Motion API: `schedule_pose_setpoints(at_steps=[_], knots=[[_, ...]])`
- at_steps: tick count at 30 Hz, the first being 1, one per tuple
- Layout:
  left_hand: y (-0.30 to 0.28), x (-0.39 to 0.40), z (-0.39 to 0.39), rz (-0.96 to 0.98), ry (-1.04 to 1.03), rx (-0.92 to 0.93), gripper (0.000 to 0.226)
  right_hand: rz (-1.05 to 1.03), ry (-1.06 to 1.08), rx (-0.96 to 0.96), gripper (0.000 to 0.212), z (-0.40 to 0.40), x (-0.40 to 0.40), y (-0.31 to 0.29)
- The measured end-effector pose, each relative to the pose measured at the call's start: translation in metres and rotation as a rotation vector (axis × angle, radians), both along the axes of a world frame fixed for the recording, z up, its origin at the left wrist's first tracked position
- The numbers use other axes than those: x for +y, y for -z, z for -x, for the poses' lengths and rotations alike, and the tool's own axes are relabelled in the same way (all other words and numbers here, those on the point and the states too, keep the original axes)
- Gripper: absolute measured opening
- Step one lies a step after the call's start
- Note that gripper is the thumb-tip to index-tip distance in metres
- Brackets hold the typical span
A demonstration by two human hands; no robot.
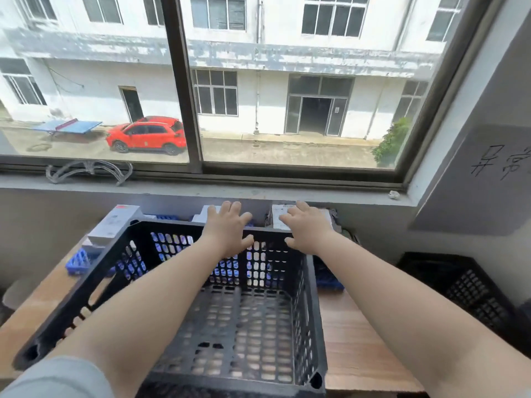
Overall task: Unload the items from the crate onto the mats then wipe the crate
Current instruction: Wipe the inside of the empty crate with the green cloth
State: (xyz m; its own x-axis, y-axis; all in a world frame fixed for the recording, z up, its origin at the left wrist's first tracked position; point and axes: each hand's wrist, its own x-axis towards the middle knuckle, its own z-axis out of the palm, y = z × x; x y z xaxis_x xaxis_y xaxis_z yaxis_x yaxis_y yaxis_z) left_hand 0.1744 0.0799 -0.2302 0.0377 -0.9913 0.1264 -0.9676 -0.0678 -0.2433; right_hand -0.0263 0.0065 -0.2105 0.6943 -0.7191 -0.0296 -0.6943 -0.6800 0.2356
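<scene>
A black perforated plastic crate [307,305] stands on the wooden table, and I see nothing inside it. My left hand [227,225] and my right hand [309,225] reach over the crate's far rim, fingers spread, holding nothing. Beyond the crate lie blue mats [79,261] with boxes on them. A white box with a red end [115,222] sits at the left. Another white box [205,214] peeks out behind my left hand. A box with a paper label [280,214] lies behind my right hand.
The wooden table [353,340] runs under a grey window sill [258,188]. A second black crate [465,288] stands lower at the right. Clear plastic packaging [86,170] lies on the sill at left. A grey wall [488,139] closes the right side.
</scene>
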Motion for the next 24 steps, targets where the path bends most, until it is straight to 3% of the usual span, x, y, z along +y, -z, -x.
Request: schedule_pose_setpoints(at_steps=[4,9,14,16,24], knots=[[0.003,0.030,-0.059,-0.016,0.042,0.021,0.062,0.005,0.015,-0.022,0.065,-0.063,0.047,0.020],[0.015,0.072,-0.124,-0.069,0.110,-0.013,0.063,-0.078,0.117,0.002,0.067,-0.114,0.098,0.048],[0.027,0.108,-0.177,-0.092,0.098,-0.067,0.069,-0.137,0.297,0.332,0.085,-0.114,0.131,0.052],[0.030,0.120,-0.195,-0.088,0.095,-0.092,0.068,-0.148,0.359,0.376,0.089,-0.106,0.137,0.052],[0.035,0.143,-0.203,-0.107,0.132,0.042,0.063,-0.234,0.394,0.156,0.093,-0.097,0.153,0.057]])
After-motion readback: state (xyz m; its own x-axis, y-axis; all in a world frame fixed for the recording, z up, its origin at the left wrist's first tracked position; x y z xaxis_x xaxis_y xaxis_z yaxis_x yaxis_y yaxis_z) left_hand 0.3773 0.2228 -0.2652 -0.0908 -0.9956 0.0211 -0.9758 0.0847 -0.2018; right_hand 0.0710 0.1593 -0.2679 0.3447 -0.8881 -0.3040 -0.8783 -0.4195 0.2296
